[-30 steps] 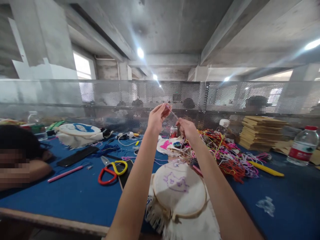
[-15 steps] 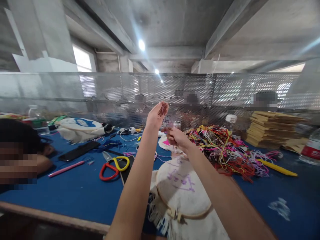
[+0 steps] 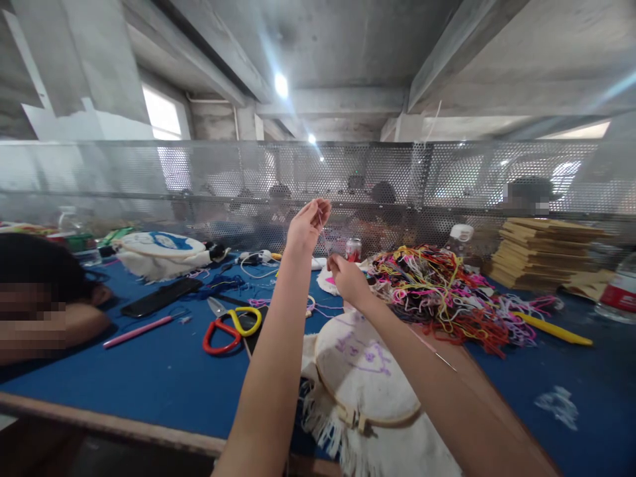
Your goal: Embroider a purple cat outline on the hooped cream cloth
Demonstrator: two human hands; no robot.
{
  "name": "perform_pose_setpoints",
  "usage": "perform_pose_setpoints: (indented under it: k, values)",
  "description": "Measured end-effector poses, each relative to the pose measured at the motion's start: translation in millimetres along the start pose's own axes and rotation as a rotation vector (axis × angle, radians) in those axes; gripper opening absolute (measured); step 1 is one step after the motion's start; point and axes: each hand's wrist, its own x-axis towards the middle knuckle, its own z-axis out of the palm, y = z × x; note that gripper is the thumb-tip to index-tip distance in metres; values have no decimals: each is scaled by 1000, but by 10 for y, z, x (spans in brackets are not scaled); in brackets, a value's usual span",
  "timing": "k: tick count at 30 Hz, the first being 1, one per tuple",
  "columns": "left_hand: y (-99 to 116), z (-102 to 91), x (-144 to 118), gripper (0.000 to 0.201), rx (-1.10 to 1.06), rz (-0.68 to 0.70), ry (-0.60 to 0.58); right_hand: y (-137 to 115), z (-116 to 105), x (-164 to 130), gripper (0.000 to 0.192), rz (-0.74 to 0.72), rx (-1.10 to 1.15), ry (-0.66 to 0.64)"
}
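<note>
My left hand [image 3: 309,224] is raised above the table, its fingertips pinched on a thin pale purple thread [image 3: 322,228]. Lower and to its right, my right hand [image 3: 349,281] has its fingers closed at the thread's lower stretch; its fingertips are small and partly hidden. Beneath my forearms lies a round wooden embroidery hoop [image 3: 392,421] with white cloth stretched in it. A purple cat-like outline [image 3: 362,354] is stitched on the cloth, and my right forearm covers part of the hoop. The cloth's fringed edge [image 3: 325,424] hangs out below.
Red-and-yellow scissors [image 3: 221,338], a pink pen-like tool [image 3: 139,331] and a black phone [image 3: 161,297] lie left. A tangled yarn heap [image 3: 437,285], a can [image 3: 353,249], a yellow tool [image 3: 554,329] and stacked brown packets [image 3: 541,255] are right. A person's head [image 3: 40,271] rests at far left.
My left hand has shifted slightly left and up. My right hand has come down, its extended finger now drawn in. A thin pointed rod now shows beside my right forearm.
</note>
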Motion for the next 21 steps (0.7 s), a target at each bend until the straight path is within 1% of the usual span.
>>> perform_pose_setpoints:
  k: [2,4,7,9,12,15,17,21]
  values:
    - [11,-62,26,19,-14,-7,51,58,-10,-27,25,-56,-236,-6]
    - [20,-125,52,19,-28,-27,108,125,-21,-33,27,-87,-369,-39]
    - [25,-203,93,21,-58,-58,189,221,-30,-15,29,-92,-425,-88]
    - [22,-240,122,22,-94,-62,223,269,-31,-2,30,-92,-466,-122]
    - [22,-270,160,22,-158,-55,261,312,-33,2,30,-90,-515,-161]
    - [31,-279,173,22,-185,-50,312,337,-40,-5,31,-93,-555,-173]
    - [38,-285,169,23,-185,-26,331,346,-47,-7,32,-95,-580,-168]
    - [58,-321,158,22,-178,92,308,336,-47,-9,34,-86,-622,-155]
